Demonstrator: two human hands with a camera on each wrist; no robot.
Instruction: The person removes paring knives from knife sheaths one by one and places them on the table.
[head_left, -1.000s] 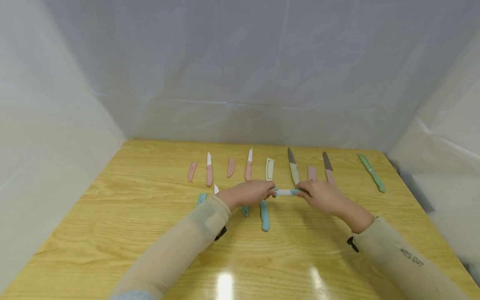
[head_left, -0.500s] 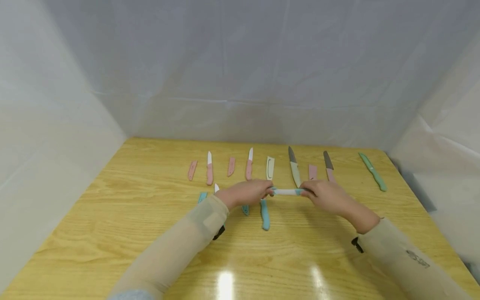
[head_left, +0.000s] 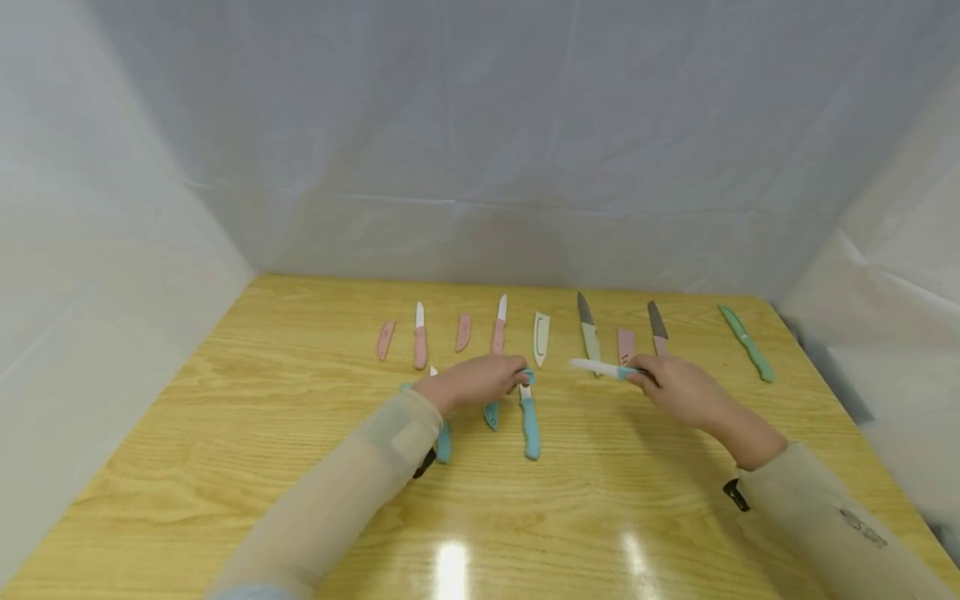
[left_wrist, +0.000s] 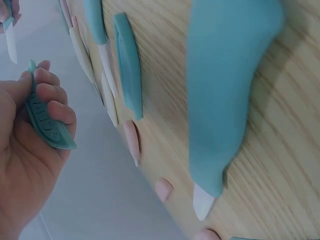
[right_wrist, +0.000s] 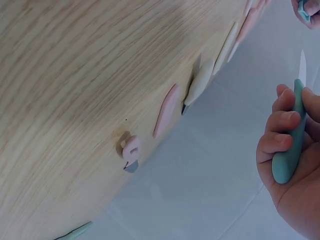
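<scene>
My left hand [head_left: 483, 383] grips a teal blade sheath [left_wrist: 49, 120], its fingers curled round it in the left wrist view. In my right hand [head_left: 682, 396] is a paring knife with a teal handle [right_wrist: 291, 145] and a bare white blade [head_left: 595, 367] that points left toward the other hand. A gap separates sheath and blade. Below the left hand lie a second teal knife [head_left: 531, 429] and another teal sheath [head_left: 491, 415]. A third teal knife [head_left: 443, 443] is partly covered by the left forearm.
Along the back lie pink knives [head_left: 420, 346] [head_left: 498, 333], pink sheaths [head_left: 386, 340] [head_left: 463, 333], a cream sheath [head_left: 542, 340], a cream-handled knife [head_left: 589, 333], a mauve sheath [head_left: 626, 346] and a dark-bladed knife [head_left: 657, 323]. A green knife [head_left: 746, 343] lies far right. White sheeting [head_left: 510, 150] surrounds the wooden table [head_left: 585, 517].
The sheath and the knife, held end to end before, have come apart. My right hand has moved right with the knife, baring its white blade; the left hand has shifted slightly left with the sheath.
</scene>
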